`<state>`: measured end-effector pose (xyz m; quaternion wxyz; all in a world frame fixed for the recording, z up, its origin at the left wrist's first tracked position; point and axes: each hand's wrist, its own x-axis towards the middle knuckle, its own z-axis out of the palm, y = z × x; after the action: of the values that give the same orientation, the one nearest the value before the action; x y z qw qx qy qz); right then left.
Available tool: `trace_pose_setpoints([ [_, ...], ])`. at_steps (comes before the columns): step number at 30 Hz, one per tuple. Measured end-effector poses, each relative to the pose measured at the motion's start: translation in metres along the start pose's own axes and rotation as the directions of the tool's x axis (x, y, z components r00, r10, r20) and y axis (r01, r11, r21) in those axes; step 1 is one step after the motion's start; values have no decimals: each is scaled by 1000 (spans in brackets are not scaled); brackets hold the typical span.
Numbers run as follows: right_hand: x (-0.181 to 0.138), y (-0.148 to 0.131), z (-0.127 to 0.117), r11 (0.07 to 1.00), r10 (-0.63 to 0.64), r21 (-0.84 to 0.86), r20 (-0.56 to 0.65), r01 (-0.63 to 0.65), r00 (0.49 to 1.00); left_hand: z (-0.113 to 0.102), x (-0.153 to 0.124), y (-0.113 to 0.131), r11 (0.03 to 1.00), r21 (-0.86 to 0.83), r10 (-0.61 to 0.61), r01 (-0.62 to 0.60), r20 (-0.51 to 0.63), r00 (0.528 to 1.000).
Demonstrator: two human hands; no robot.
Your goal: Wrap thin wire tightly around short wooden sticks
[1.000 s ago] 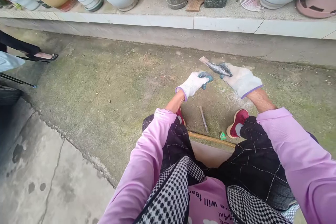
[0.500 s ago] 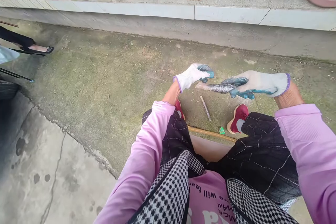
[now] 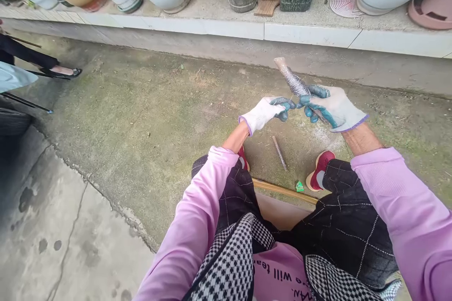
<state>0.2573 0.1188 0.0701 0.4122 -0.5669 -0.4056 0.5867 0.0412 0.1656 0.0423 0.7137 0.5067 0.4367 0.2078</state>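
My right hand (image 3: pixel 330 107) fingers clamped round lower end of wire-wrapped stick (image 3: pixel 294 80). Stick's long axis runs toward 11 o'clock, bare tip up. Left hand (image 3: pixel 264 113) at 9 o'clock, fingertips curled, touching stick base. Loose stick (image 3: pixel 279 153) on ground below.

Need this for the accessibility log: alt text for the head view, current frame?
A seated person's gloved right hand grips a stick wound with silvery thread, tip tilted up, while the gloved left hand pinches at its lower end. A bare stick lies on the mossy concrete ground between red shoes.
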Motion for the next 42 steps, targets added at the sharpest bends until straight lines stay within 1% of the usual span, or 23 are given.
trace_pose_setpoints([
  [3, 4, -1, 5, 999, -13, 44, -37, 14, 999, 0, 0, -4, 999, -23, -44, 44, 3, 999],
  [8, 9, -6, 4, 995, -11, 102, -83, 19, 996, -1, -3, -7, 998, -30, -56, 56, -8, 998],
  [12, 13, -6, 6, 999, 12, 42, -155, -5, 988, 0, -5, -3, 998, -11, -69, 69, -11, 998],
  [15, 13, -6, 9, 1000, 2, -28, -223, -8, 975, -1, -7, 1, 996, -18, -84, 83, -97, 992],
  [19, 9, -7, 7, 1000, 24, -12, -268, -28, 963, -7, -11, 9, 996, -67, -79, 65, -230, 970],
  [21, 8, -6, 5, 998, 38, 54, -249, -26, 968, -9, -14, 14, 995, -80, -81, 62, -258, 963],
  [23, 8, -5, 4, 988, 46, 157, -219, -11, 975, -6, -18, 17, 994, -78, -89, 71, -258, 962],
  [25, 10, -3, 4, 972, 71, 236, -227, -16, 971, -2, -21, 18, 995, -66, -90, 77, -212, 973],
  [28, 15, -1, 6, 960, 108, 277, -276, -28, 955, 3, -24, 15, 997, -50, -74, 67, -159, 984],
  [31, 19, -1, 10, 957, 125, 286, -283, -41, 951, 1, -24, 12, 995, -85, -63, 50, -165, 984],
  [34, 21, -1, 11, 964, 102, 266, -269, -28, 958, -9, -23, 12, 977, -215, -55, 12, -195, 979],
  [36, 21, -2, 10, 972, 89, 233, -229, -34, 969, -16, -21, 14, 952, -303, -93, 30, -194, 977],
  [37, 21, -2, 10, 976, 91, 214, -199, -47, 976, -19, -20, 15, 942, -328, -140, 71, -193, 971],
  [38, 21, -3, 9, 978, 93, 203, -190, -53, 977, -21, -18, 15, 934, -339, -182, 110, -188, 965],
  [42, 25, -1, 4, 989, 53, 147, -175, -27, 983, -22, -17, 14, 940, -326, -167, 102, -177, 970],
])
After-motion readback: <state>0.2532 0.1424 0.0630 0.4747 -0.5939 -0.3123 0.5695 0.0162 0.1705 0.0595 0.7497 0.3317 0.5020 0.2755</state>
